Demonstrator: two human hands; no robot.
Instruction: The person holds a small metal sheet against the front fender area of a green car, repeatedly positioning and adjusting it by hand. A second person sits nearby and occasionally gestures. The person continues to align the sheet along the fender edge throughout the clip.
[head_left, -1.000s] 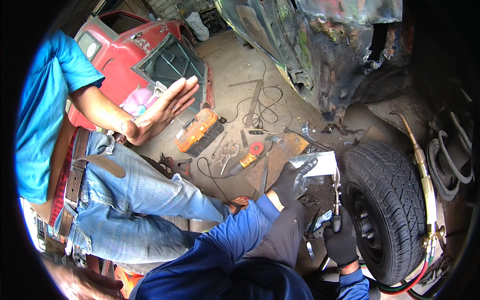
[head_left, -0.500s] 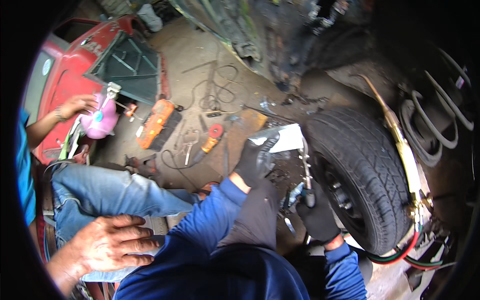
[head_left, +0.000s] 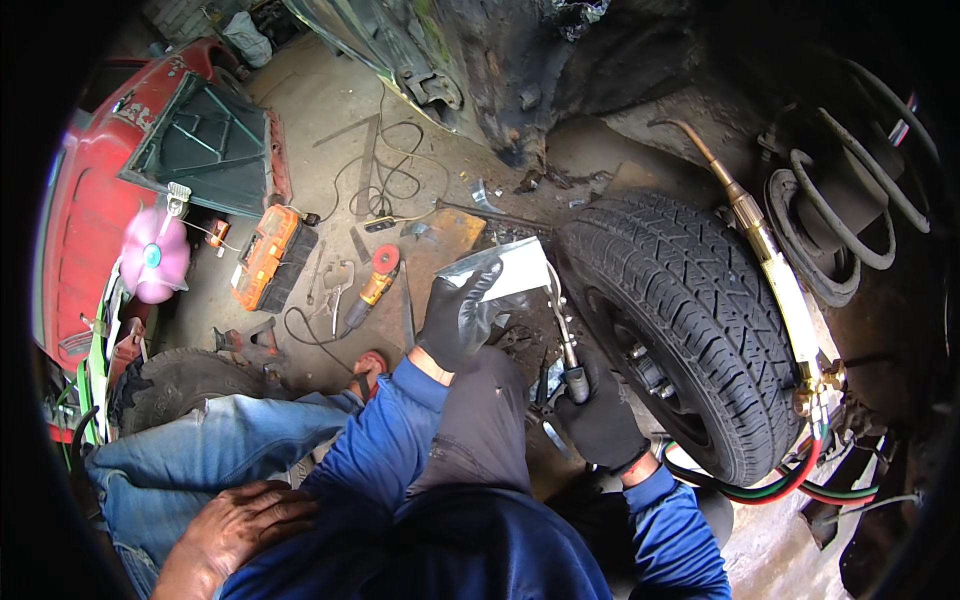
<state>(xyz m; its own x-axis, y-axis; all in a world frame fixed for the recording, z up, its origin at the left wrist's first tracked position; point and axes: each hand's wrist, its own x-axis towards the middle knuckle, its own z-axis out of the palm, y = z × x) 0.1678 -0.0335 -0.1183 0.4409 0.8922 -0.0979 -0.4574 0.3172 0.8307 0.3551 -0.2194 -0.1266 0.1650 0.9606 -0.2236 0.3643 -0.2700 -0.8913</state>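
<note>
My left hand [head_left: 457,322], in a black glove, pinches a flat, shiny piece of sheet metal [head_left: 515,270] between thumb and fingers. Its bright face is tilted up toward me. In my right hand [head_left: 602,415], also gloved in black, is a hand tool with a dark handle [head_left: 577,385] and a slim, knobbly metal shaft. The shaft's upper end reaches the right edge of the sheet; whether it bites on the metal I cannot tell. Both hands are above the floor, left of a black tyre on a wheel [head_left: 690,300].
A gas torch [head_left: 785,280] with red and green hoses leans across the tyre, near a coil spring [head_left: 830,215]. On the floor lie an angle grinder [head_left: 372,288], an orange-black toolbox [head_left: 272,258] and cords. A pink fan [head_left: 155,255] stands left. Beside me, another person's hand [head_left: 242,525] rests low.
The view has shifted, so most things sit further left. The other person's hand near the fan has left view; their nearer hand has lowered. I still hold the sheet and the tool.
</note>
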